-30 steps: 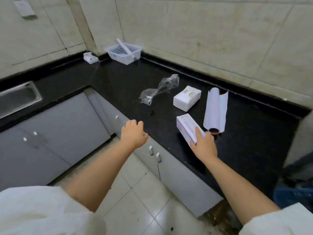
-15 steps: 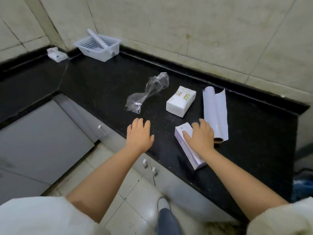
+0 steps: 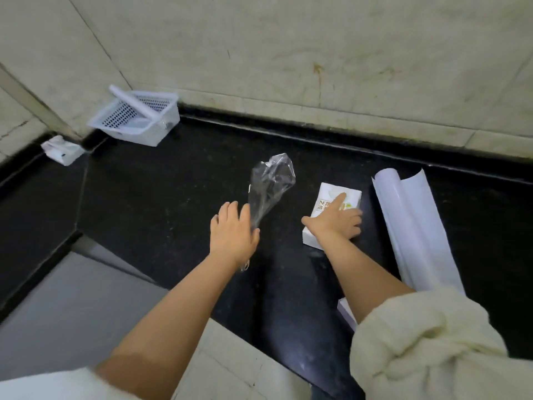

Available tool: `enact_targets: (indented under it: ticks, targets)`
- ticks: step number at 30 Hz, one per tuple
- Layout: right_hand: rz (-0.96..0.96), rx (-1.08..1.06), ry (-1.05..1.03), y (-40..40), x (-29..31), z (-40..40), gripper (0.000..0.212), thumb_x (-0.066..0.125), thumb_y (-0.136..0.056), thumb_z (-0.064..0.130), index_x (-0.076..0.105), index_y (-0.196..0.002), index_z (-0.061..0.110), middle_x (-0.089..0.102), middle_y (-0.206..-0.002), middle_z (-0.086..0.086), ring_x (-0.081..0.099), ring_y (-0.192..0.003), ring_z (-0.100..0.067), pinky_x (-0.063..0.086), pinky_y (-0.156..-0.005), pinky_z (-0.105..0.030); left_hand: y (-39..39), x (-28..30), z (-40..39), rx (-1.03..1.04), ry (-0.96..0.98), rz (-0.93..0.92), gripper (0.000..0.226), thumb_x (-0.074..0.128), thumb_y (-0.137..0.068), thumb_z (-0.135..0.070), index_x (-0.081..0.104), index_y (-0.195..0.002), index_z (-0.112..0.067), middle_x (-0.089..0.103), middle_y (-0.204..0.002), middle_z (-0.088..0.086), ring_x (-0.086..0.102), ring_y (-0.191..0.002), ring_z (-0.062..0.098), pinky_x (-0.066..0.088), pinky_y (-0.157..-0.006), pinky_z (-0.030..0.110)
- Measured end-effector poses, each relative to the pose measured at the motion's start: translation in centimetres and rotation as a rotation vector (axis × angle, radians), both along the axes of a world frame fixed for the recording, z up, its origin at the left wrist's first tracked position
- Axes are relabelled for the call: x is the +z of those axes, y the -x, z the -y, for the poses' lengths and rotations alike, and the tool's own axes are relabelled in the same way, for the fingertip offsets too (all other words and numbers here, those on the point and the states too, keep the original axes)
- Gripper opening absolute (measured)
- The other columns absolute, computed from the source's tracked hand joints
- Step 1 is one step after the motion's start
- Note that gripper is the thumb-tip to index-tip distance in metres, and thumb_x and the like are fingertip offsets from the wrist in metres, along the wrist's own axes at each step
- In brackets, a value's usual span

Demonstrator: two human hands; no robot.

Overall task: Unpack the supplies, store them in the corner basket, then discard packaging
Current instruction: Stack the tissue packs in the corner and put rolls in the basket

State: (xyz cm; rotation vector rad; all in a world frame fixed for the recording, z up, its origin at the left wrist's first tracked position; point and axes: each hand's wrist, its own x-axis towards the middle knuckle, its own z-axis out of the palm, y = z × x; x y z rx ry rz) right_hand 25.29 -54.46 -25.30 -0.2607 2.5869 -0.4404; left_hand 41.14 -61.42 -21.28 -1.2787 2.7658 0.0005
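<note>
On the black counter (image 3: pixel 173 197) lies a crumpled clear plastic wrapper (image 3: pixel 271 183). My left hand (image 3: pixel 233 230) covers its near end, with the film running between thumb and fingers. My right hand (image 3: pixel 336 223) sits on a white tissue pack (image 3: pixel 331 192), thumb on its left side and fingers curled over its right edge. A white perforated basket (image 3: pixel 161 131) stands in the far corner by the wall, with a white tube (image 3: pixel 129 102) lying across it. A long white box (image 3: pixel 346 311) is mostly hidden under my right forearm.
A partly unrolled white paper roll (image 3: pixel 412 226) lies to the right of the tissue pack. A small white packet (image 3: pixel 62 150) sits on the counter left of the basket. Grey cabinet fronts (image 3: pixel 72 313) and floor tiles show below the counter edge.
My right hand left the long white box and moved forward onto the tissue pack. My left hand moved forward from the counter edge onto the plastic wrapper. The view moved closer to the counter.
</note>
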Motion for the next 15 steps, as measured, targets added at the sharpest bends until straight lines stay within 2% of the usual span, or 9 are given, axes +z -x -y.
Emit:
enact_targets:
  ticks: [5, 9, 15]
  targets:
    - [-0.096, 0.090, -0.010, 0.9, -1.0, 0.7, 0.100, 0.071, -0.066, 0.045, 0.011, -0.144, 0.026, 0.033, -0.133, -0.023, 0.037, -0.118, -0.034, 0.036, -0.098, -0.043, 1.4, -1.8, 2.8, 0.009, -0.103, -0.005, 0.057, 0.047, -0.093, -0.035, 0.031, -0.140, -0.009, 0.032, -0.147, 0.014, 0.023, -0.140, 0.028, 0.029, -0.110, 0.042]
    - [-0.148, 0.051, 0.052, 1.3, -0.6, 0.7, 0.089, 0.072, -0.068, 0.045, 0.023, -0.139, 0.023, 0.039, -0.128, -0.022, 0.041, -0.115, -0.035, 0.037, -0.098, -0.044, 1.8, -2.3, 5.2, -0.011, -0.159, -0.042, 0.056, 0.045, -0.094, -0.036, 0.031, -0.140, -0.009, 0.031, -0.148, 0.015, 0.023, -0.139, 0.029, 0.028, -0.111, 0.042]
    - [-0.253, -0.003, 0.150, -1.7, 4.0, 3.7, 0.084, 0.071, -0.067, 0.047, 0.029, -0.135, 0.020, 0.043, -0.126, -0.023, 0.042, -0.116, -0.038, 0.039, -0.096, -0.046, -0.7, -0.9, 9.2, -0.093, -0.148, -0.111, 0.054, 0.041, -0.095, -0.039, 0.033, -0.139, -0.009, 0.037, -0.143, 0.014, 0.030, -0.135, 0.029, 0.032, -0.108, 0.042]
